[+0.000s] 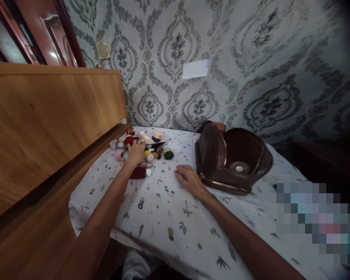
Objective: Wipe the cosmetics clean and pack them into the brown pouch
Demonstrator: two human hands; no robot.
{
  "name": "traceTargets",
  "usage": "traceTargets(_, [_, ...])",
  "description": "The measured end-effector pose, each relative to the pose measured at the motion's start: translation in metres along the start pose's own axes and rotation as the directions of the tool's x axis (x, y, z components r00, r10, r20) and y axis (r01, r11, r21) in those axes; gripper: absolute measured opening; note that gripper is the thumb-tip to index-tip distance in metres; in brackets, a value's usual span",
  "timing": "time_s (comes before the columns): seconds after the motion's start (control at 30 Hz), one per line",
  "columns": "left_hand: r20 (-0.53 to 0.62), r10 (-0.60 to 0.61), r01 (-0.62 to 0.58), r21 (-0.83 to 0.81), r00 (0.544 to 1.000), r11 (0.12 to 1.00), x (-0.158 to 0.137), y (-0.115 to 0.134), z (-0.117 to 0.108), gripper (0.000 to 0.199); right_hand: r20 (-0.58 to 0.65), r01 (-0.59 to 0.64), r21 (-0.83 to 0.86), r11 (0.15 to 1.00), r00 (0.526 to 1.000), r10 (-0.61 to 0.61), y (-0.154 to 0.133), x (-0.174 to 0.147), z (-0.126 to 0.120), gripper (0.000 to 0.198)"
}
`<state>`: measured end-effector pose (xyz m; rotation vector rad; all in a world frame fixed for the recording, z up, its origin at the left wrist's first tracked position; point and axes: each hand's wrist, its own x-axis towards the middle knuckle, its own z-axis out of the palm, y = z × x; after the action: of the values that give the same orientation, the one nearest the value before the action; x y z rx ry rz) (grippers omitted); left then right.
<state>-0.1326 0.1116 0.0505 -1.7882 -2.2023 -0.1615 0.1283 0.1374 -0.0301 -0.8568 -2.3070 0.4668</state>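
Observation:
My left hand (136, 152) reaches over a crowded cluster of small cosmetics, its fingers bent down among them; what they grip is hidden. Around it lie a pink round item (118, 154), a dark green-capped jar (168, 154), a cream-lidded jar (157, 135), a pale tube (146, 137) and black brush-like sticks (157, 144). Nearer me, a dark red bottle with a white cap (138, 173) rests on its side. My right hand (190, 181) lies on the cloth with loosely extended fingers, holding nothing. Just right of it stands a brown leather bag (212, 155), its zipped top gaping.
A patterned white cloth (163, 210) covers the table. Along the left rises a wooden panel (55, 128). Behind is a wallpapered wall (175, 97) with a white paper (195, 69) on it. A blurred-out patch (317, 221) covers something at the right.

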Motion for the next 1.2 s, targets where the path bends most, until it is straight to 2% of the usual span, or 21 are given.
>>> traceTargets(0.13, [0.037, 0.048, -0.050, 0.054, 0.998, 0.997, 0.007, -0.008, 0.002, 0.044, -0.013, 0.001, 0.003, 1.000, 1.000, -0.001, 0.001, -0.001, 0.000, 0.021])
traceTargets(0.33, [0.081, 0.091, -0.100, 0.119, 0.993, 0.988, 0.021, -0.003, 0.004, 0.046, -0.008, -0.001, 0.005, 1.000, 1.000, 0.001, 0.001, -0.001, 0.000, 0.021])
traceTargets(0.53, [0.072, 0.134, -0.144, 0.169, 0.988, 0.975, 0.027, 0.004, 0.008, 0.044, -0.011, 0.001, 0.014, 1.000, 1.000, -0.001, 0.000, 0.000, -0.001, 0.021])
traceTargets(0.73, [0.076, 0.169, -0.181, 0.186, 0.983, 0.966, 0.032, 0.000, 0.012, 0.038, -0.009, -0.009, 0.024, 1.000, 1.000, 0.010, 0.002, -0.001, 0.000, 0.021])
traceTargets(1.2, [0.107, 0.141, -0.159, 0.179, 0.984, 0.971, 0.029, 0.006, 0.012, 0.042, -0.015, -0.005, 0.037, 0.999, 1.000, 0.006, 0.000, 0.000, -0.002, 0.020])
